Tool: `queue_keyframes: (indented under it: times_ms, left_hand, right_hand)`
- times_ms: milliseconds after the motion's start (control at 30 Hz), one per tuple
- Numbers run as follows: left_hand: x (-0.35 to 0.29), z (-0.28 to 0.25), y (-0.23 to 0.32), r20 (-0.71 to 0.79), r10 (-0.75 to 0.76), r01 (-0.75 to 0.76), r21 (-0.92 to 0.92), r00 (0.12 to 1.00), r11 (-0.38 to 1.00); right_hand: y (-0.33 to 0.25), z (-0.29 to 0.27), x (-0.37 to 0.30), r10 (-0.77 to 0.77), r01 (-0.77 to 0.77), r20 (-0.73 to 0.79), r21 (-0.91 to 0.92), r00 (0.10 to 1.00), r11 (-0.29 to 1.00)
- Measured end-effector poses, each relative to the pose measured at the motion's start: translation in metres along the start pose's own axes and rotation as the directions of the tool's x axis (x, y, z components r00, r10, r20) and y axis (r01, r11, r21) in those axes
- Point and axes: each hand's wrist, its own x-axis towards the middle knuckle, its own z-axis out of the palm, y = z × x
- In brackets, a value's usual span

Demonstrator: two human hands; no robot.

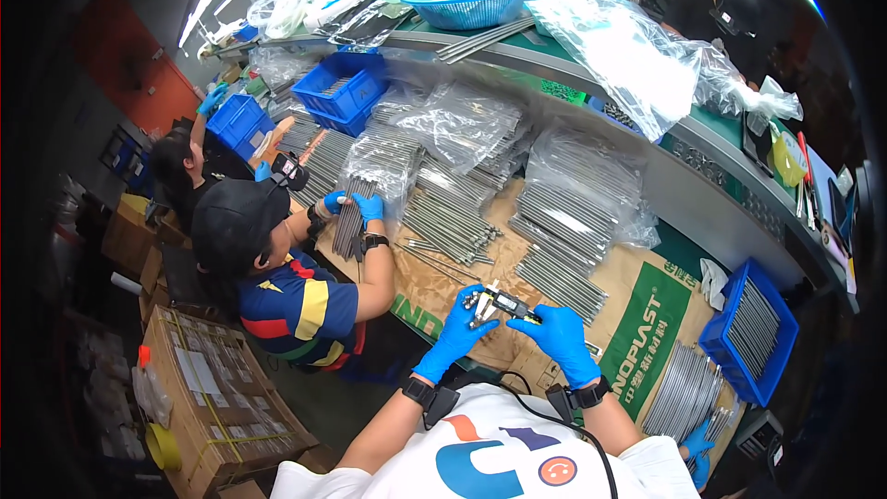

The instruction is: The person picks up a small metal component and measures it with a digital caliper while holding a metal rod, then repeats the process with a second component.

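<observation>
Both of my hands wear blue gloves and meet above the brown-paper-covered bench. My right hand (562,342) grips a digital caliper (519,309) by its display end. My left hand (455,331) is closed around small shiny metal pieces (472,299) beside the caliper's jaws; their exact kind is too small to make out. Just beyond the caliper lie metal rods (561,283) in a row. More rods (568,212), partly under clear plastic, are stacked farther back.
At my left a co-worker (291,291) in a black cap holds a bundle of dark rods (351,226). Another person (176,162) works beyond. A blue bin (781,365) with rods stands right, near another blue-gloved hand (699,448). A raised shelf (702,129) runs along the back.
</observation>
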Motion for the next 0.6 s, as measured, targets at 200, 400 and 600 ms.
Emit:
queue_keyframes:
  times_ms: [200,400,600]
  left_hand:
    - [-0.015,-0.009,-0.02,0.001,0.02,-0.02,0.1,1.0,0.995]
    - [-0.011,-0.016,-0.023,-0.037,-0.043,0.04,-0.07,0.998,0.997]
    - [-0.001,-0.008,-0.016,-0.025,-0.048,0.044,-0.137,0.999,0.99]
  right_hand:
    - [-0.002,-0.028,-0.001,-0.001,-0.002,-0.051,-0.069,0.999,0.998]
    - [0.007,-0.037,0.014,-0.027,0.015,-0.115,-0.104,0.993,0.994]
    - [0.001,-0.02,0.04,-0.108,0.083,-0.156,-0.161,0.982,0.983]
